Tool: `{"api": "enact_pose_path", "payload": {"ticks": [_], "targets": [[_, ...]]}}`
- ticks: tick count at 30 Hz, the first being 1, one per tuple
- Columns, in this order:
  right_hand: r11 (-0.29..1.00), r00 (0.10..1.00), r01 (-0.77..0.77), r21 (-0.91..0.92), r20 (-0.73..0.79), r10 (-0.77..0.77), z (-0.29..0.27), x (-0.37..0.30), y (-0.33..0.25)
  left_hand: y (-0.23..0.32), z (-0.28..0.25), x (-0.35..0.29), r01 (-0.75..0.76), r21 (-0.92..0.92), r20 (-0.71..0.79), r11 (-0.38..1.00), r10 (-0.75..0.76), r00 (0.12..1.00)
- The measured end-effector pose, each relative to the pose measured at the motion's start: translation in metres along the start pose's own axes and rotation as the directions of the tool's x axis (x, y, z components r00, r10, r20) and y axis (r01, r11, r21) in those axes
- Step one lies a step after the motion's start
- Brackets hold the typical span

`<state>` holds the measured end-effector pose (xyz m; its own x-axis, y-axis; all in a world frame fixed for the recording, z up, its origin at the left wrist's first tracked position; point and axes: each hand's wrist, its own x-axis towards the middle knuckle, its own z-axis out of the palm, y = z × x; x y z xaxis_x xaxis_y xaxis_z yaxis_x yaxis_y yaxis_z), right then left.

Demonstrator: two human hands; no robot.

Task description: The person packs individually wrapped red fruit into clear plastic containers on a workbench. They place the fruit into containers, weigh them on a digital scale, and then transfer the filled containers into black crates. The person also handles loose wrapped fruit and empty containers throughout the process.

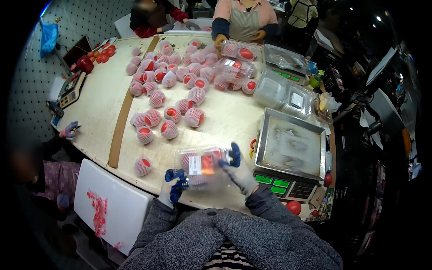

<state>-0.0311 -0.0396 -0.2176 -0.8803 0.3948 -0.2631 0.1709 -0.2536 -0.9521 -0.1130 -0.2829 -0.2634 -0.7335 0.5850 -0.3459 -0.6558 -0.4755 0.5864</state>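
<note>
The left hand [174, 185] and right hand [237, 170] each have their grip closed on one clear box [201, 165] at six o'clock on the tabletop [229, 119], with one netted fruit [143, 166] at its nine o'clock and one scale [291, 144] at its three. The fruits inside [186, 159] are partly hidden and blurry. One white label [195, 165] on it has print too fuzzy to read.

This looks like a fruit-packing workroom or the back of a shop: a broad tabletop [225, 128] strewn with red fruits in foam nets [195, 118], stacked clear trays [270, 85], a labelled fruit pack [195, 165], 2 scales, the nearer with a metal pan [292, 146], and a co-worker wearing a striped apron [244, 22].
</note>
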Motion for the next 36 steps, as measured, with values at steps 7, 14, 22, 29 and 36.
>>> {"api": "enact_pose_path", "payload": {"ticks": [7,14,22,29,36], "targets": [[0.932,0.938,0.343,0.116,-0.083,-0.335,-0.036,0.008,-0.104,0.021,0.071,0.067,-0.336,0.279,0.253,0.899,0.269,0.929],[0.965,0.936,0.248,-0.085,-0.237,-0.262,-0.125,0.011,-0.129,0.074,0.155,0.201,-0.535,0.291,0.324,0.793,0.445,0.835],[0.549,0.854,0.017,-0.836,-0.273,-0.443,-0.199,0.095,-0.107,0.101,0.250,0.382,-0.211,0.502,0.017,0.839,0.234,0.972],[-0.144,0.932,-0.024,-0.989,0.030,-0.362,-0.254,0.194,-0.096,0.103,0.258,0.460,-0.123,0.914,0.041,0.386,0.215,0.976],[-0.224,0.973,-0.069,-0.972,-0.015,-0.232,-0.251,0.230,-0.099,0.112,0.231,0.382,-0.508,0.858,0.446,-0.073,0.597,0.667]]}}
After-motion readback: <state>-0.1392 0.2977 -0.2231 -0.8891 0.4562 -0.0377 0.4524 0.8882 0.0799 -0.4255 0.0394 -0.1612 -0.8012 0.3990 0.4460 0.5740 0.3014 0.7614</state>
